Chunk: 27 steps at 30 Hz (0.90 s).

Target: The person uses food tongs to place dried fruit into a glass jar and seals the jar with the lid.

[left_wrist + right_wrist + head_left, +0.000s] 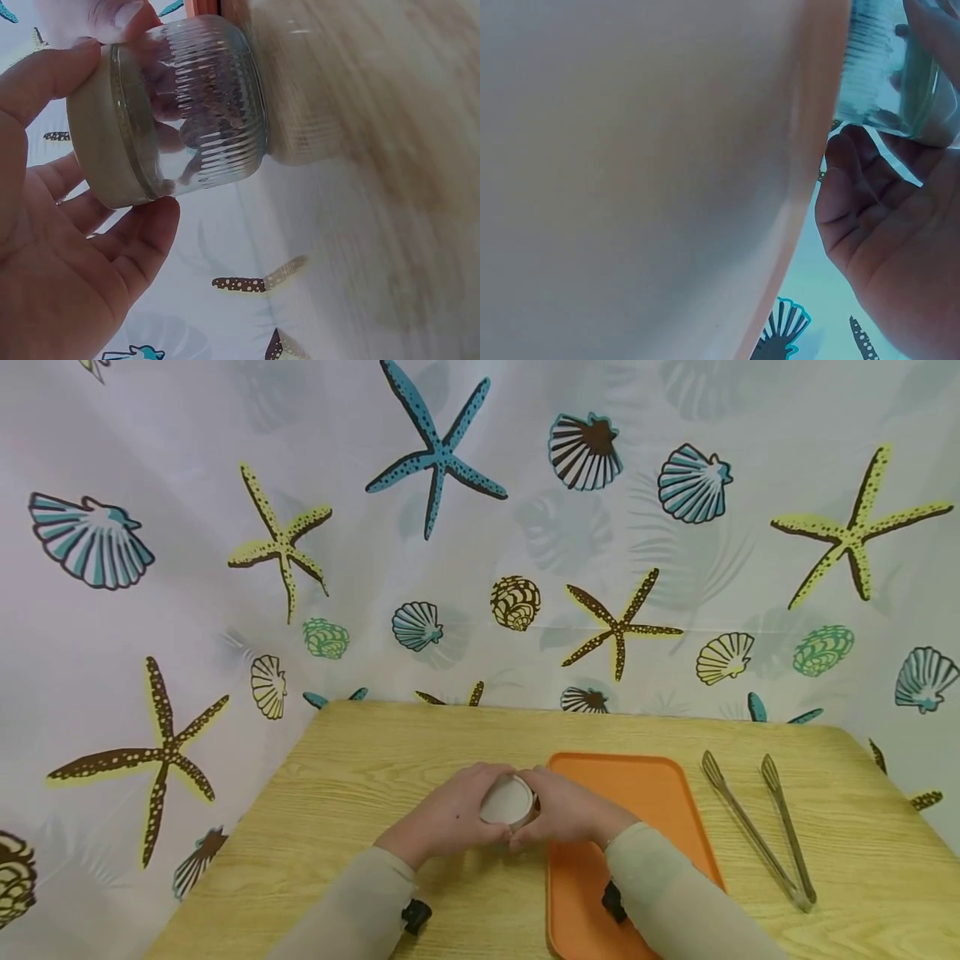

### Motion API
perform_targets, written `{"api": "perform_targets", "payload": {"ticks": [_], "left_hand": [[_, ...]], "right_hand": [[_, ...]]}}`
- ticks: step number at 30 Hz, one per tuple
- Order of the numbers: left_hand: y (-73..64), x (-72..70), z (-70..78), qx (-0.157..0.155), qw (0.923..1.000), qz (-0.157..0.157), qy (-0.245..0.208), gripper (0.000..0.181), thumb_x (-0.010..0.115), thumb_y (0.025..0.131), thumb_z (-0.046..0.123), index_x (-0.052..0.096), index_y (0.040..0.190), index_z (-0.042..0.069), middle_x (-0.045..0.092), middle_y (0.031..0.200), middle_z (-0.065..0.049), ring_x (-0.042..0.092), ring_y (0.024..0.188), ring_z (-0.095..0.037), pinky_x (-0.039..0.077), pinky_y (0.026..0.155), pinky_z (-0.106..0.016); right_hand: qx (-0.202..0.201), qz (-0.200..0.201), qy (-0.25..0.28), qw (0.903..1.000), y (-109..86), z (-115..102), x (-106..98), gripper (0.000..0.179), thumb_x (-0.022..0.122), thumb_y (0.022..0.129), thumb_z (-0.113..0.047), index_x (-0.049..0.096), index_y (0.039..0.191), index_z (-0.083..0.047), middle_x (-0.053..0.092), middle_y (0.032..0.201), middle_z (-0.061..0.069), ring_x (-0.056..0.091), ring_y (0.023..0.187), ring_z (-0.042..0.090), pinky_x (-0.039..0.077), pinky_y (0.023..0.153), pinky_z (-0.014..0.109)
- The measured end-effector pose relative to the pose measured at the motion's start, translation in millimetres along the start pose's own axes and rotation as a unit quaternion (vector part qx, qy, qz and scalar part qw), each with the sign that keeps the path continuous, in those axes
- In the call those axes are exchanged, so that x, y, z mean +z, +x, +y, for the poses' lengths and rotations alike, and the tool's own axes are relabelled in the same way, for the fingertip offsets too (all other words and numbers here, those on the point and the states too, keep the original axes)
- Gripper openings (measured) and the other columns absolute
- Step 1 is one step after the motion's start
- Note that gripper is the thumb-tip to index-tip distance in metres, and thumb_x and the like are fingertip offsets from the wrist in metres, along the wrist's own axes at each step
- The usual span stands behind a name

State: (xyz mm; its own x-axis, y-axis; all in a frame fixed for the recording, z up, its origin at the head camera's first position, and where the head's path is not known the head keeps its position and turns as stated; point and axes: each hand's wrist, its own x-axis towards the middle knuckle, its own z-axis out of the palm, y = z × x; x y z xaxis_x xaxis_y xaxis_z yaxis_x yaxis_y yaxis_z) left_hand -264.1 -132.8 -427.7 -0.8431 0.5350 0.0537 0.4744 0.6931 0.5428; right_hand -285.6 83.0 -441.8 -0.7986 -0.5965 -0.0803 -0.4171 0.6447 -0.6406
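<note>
A ribbed clear glass jar [214, 105] with a pale flat lid [507, 800] stands upright on the wooden table, just left of an orange tray [637, 777]. My left hand [457, 814] curls round the lid from the left, its thumb and fingers on opposite sides. From the right, my right hand [570, 810] curls about the same jar, and the thumbs and fingertips of both hands come close together. Dark shapes show through the glass in the left wrist view; I cannot tell whether they are contents or fingers behind it.
Metal tongs [752, 834] lie spread on the table [352, 777], right of the tray. My right forearm [675, 877] passes over the tray. A curtain [337, 410] printed with starfish and shells hangs behind the table and along its sides.
</note>
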Motion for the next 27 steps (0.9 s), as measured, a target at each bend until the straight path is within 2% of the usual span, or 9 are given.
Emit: {"api": "perform_targets", "payload": {"ticks": [9, 15, 22, 27], "left_hand": [[0.2, -1.1, 0.9, -0.003, 0.9994, -0.030, -0.017, 0.071, 0.075, 0.088, 0.028, 0.046, 0.151, 0.018, 0.047, 0.150, 0.001, 0.055, 0.113, -0.016, 0.048, 0.091, -0.038], [0.2, -0.7, 0.2, -0.002, 0.9988, -0.040, -0.027, 0.071, 0.074, 0.090, 0.027, 0.043, 0.153, 0.017, 0.046, 0.151, 0.000, 0.054, 0.114, -0.016, 0.048, 0.090, -0.037], [-1.7, 0.2, -3.0, 0.003, 0.9985, -0.040, -0.037, 0.077, 0.076, 0.091, 0.031, 0.037, 0.156, 0.013, 0.042, 0.155, -0.004, 0.051, 0.122, -0.019, 0.047, 0.094, -0.039], [-5.7, 1.4, -6.2, -0.003, 0.9985, -0.041, -0.038, 0.084, 0.077, 0.092, 0.037, 0.032, 0.158, 0.011, 0.038, 0.157, -0.007, 0.049, 0.128, -0.022, 0.046, 0.098, -0.042]], "right_hand": [[-0.002, -0.020, 0.006, 0.9998, 1.3, 5, -2, 0.076, 0.091, 0.075, -0.041, 0.053, 0.136, -0.016, 0.057, 0.119, -0.006, 0.057, 0.103, 0.013, 0.048, 0.088, 0.036], [-0.001, -0.021, 0.026, 0.9994, -2.4, 4, -3, 0.073, 0.091, 0.077, -0.037, 0.053, 0.137, -0.018, 0.057, 0.119, -0.008, 0.057, 0.103, 0.013, 0.047, 0.089, 0.037], [-0.016, -0.023, 0.035, 0.9990, -3.2, 3, -3, 0.059, 0.090, 0.079, -0.032, 0.056, 0.126, -0.016, 0.057, 0.113, -0.006, 0.057, 0.097, 0.014, 0.048, 0.084, 0.037], [-0.014, -0.010, 0.019, 0.9997, -10.2, 2, -8, 0.071, 0.089, 0.080, -0.036, 0.054, 0.137, -0.013, 0.058, 0.122, -0.004, 0.057, 0.108, 0.016, 0.048, 0.091, 0.040]]}}
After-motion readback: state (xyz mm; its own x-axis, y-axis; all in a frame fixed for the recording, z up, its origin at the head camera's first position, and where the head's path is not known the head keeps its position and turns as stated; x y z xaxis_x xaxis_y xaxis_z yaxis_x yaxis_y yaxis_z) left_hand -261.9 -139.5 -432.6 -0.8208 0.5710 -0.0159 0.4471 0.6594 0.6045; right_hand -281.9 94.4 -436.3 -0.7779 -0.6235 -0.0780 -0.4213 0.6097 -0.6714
